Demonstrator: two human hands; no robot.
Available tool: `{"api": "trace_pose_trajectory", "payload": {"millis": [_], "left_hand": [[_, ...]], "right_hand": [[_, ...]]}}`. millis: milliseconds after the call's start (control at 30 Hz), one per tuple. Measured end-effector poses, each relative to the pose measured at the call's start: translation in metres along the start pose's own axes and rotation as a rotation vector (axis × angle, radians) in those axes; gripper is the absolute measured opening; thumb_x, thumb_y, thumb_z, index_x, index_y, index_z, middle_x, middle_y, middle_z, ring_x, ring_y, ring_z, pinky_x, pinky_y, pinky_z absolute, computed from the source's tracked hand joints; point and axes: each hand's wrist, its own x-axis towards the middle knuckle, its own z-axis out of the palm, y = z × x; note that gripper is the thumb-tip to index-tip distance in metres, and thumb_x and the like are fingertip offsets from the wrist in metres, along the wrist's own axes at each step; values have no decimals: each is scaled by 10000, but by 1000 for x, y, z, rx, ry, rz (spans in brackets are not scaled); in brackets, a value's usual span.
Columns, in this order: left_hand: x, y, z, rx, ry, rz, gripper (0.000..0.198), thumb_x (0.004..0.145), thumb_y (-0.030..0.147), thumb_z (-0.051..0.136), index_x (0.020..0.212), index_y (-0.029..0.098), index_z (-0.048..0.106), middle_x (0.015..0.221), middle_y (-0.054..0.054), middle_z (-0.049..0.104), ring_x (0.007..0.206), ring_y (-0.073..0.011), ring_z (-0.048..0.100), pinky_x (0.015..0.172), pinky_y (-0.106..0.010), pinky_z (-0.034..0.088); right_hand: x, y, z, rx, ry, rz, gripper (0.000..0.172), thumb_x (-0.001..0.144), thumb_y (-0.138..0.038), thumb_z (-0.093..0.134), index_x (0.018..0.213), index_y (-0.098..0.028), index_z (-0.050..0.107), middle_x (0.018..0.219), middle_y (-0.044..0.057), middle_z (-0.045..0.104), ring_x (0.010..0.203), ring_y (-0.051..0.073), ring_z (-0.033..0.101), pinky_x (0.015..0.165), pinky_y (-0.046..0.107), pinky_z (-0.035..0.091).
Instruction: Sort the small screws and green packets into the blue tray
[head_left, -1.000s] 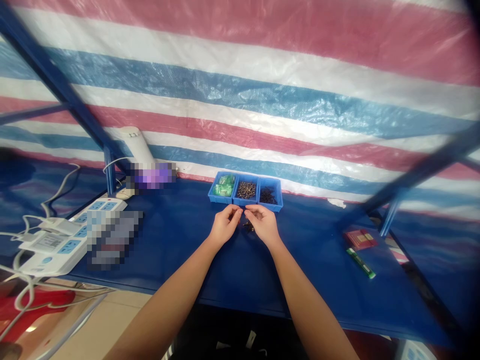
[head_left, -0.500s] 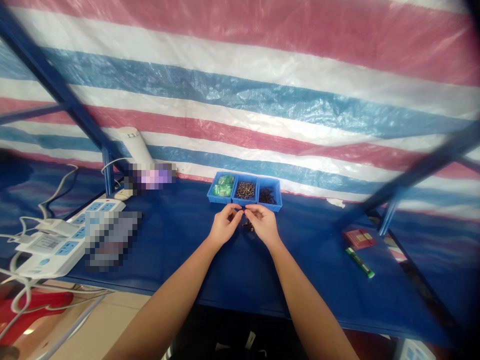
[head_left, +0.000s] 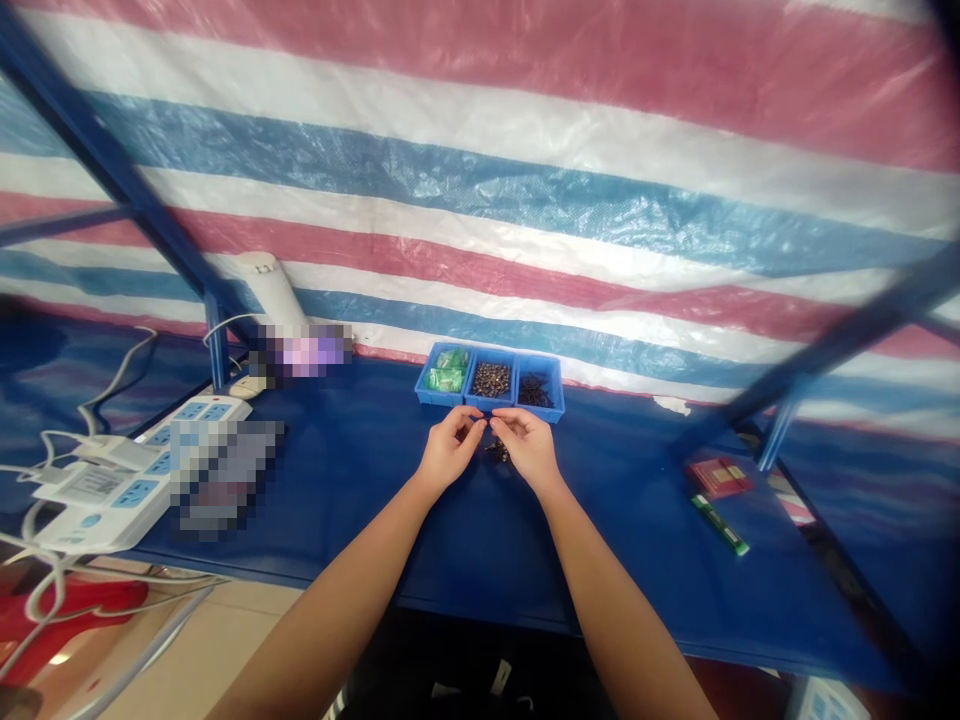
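Note:
My left hand [head_left: 448,450] and my right hand [head_left: 527,446] meet over the blue table [head_left: 360,500], fingertips pinched together on a tiny dark part that I cannot make out. A small heap of dark parts [head_left: 496,452] lies on the table between the hands. Just behind stand three joined blue bins [head_left: 491,381]: the left one holds green packets [head_left: 445,372], the middle one brownish small parts [head_left: 491,379], the right one dark small parts [head_left: 535,389].
White power strips [head_left: 112,475] with cables lie at the left edge. A red packet [head_left: 718,477] and a green pen-like stick [head_left: 720,525] rest at the right. A striped tarpaulin [head_left: 525,180] hangs behind; blue frame struts [head_left: 825,350] cross both sides.
Both hands stay in place; only the fingertips shift slightly against each other.

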Motion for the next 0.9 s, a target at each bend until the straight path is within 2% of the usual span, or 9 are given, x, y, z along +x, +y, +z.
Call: {"api": "trace_pose_trajectory", "payload": {"millis": [167,267,333,467,567,633,700,800,900], "left_hand": [[1,1,0,45,10,-18,254,936,417,502,922,189,615,632,20,619,577,-122,589,590,-227,454],[1,3,-1,43,0,-20,284,950,427,468,933,189,622,650,13,628,595,-130,601,613,-235,469],[1,3,-1,47,1,-21,289,957,424,451,974,192,623,660,14,630,603,-133,604,630,-238,474],[1,2,-1,88,19,-27,296,953,429,451,957,200,638,657,14,635,605,-137,606,631,-237,470],[1,0,0,100,21,-27,299,946,434,459,942,201,646,658,10,643,601,-141,606,616,-237,464],[1,0,0,103,17,-26,299,944,432,462,940,199,649,656,9,644,594,-141,603,614,-237,464],[1,0,0,107,16,-25,298,943,429,463,935,198,650,655,8,645,589,-141,601,611,-237,464],[1,0,0,114,16,-24,288,943,417,463,935,198,650,659,8,648,594,-140,604,611,-236,464],[2,1,0,123,8,-22,280,943,411,466,937,200,649,672,8,654,597,-137,608,604,-232,463]], "right_hand": [[1,3,1,13,-8,18,314,757,-416,717,967,-183,729,891,76,746,763,217,709,718,344,578],[1,4,-1,-10,2,33,308,754,-418,716,951,-182,731,856,70,747,742,214,708,708,344,577],[4,6,-4,-16,61,50,302,746,-411,723,932,-174,731,825,69,744,717,210,707,708,348,576],[11,11,-16,27,270,95,341,732,-407,740,948,-143,722,802,81,741,708,211,710,702,356,583],[16,14,-25,104,337,105,437,750,-420,726,1066,-120,697,907,109,749,798,226,725,748,370,591],[18,14,-29,94,314,95,478,763,-420,715,1138,-126,675,1006,116,740,838,230,728,762,377,592],[18,13,-30,-22,271,65,439,784,-408,691,1140,-151,682,1004,98,742,835,227,724,771,382,584],[13,8,-28,-296,211,-53,278,837,-376,623,1022,-198,729,881,60,742,766,211,693,778,376,558],[8,4,-24,-504,97,-210,201,856,-334,590,936,-229,742,886,52,718,763,204,645,777,360,530]]}}
